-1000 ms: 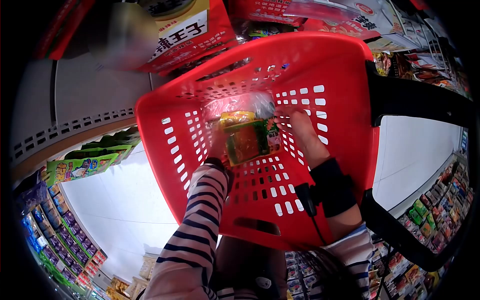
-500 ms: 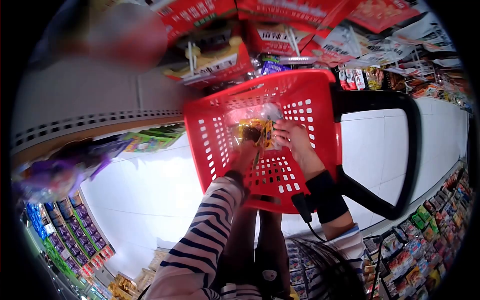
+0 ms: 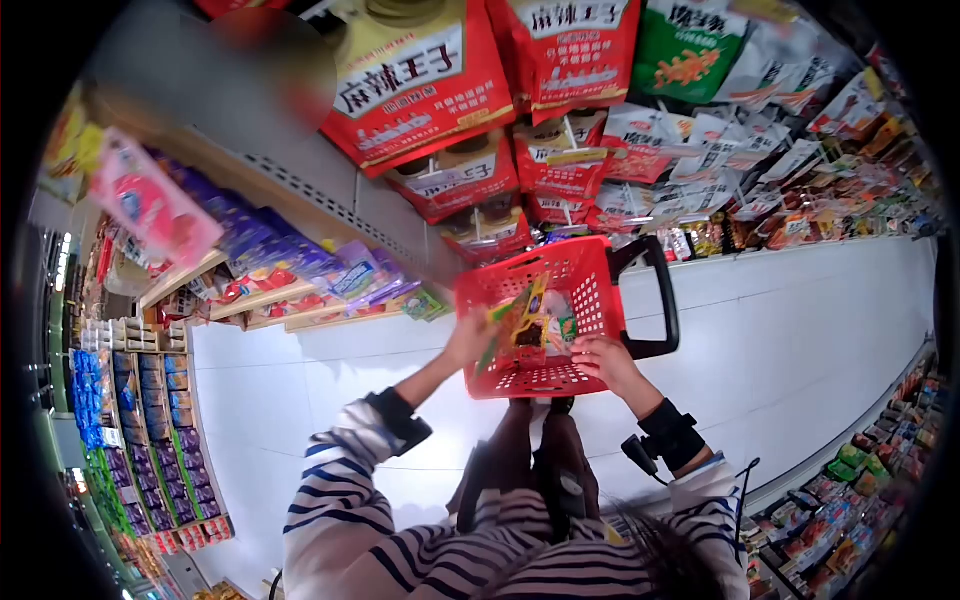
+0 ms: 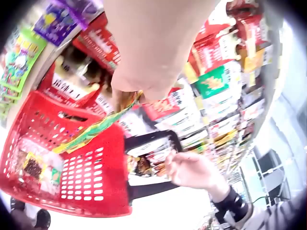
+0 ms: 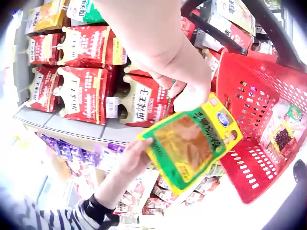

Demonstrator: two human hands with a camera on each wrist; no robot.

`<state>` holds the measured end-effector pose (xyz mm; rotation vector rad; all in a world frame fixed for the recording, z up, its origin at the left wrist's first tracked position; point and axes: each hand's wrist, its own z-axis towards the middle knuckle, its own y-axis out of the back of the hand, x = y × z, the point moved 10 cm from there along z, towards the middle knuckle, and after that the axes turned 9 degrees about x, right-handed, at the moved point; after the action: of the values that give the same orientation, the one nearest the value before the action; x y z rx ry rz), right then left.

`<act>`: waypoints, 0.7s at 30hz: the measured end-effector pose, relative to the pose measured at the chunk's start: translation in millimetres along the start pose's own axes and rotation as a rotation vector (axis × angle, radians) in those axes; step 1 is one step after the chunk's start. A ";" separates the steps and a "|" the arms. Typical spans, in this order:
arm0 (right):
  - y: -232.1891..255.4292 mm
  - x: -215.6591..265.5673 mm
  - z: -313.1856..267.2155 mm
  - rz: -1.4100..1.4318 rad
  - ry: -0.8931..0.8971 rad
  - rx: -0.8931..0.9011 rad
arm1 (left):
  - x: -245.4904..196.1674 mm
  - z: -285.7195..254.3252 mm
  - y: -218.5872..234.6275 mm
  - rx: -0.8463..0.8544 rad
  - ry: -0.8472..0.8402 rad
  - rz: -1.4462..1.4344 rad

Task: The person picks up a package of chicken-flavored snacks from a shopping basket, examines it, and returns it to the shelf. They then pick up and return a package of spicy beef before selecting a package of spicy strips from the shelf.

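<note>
Snack packet [image 5: 189, 146] over red basket [image 3: 590, 285], packets [image 4: 36, 170] inside

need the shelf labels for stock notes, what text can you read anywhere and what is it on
"麻辣王子": on the big red snack bags hanging on the shelf, and on those in the right wrist view.
Green and yellow packet pinched by left hand and right hand: print too blurred.
Red basket: no text.
</note>
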<state>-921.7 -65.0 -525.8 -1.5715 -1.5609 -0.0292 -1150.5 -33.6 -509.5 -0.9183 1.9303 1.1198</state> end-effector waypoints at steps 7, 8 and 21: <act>-82.3 1.6 -63.1 0.033 -0.128 0.315 | -214.0 -101.3 60.9 0.064 -0.288 -0.435; -99.4 8.7 -69.2 0.110 -0.087 0.389 | -240.2 -112.9 63.1 0.067 -0.325 -0.491; -151.8 201.7 -202.5 0.177 0.928 0.264 | -313.0 -166.6 65.1 0.155 -0.721 -0.781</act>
<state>-892.4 -53.1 -203.7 -1.2027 -0.6639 -0.3819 -1088.2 -89.9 -158.9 -0.8925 0.9165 0.6706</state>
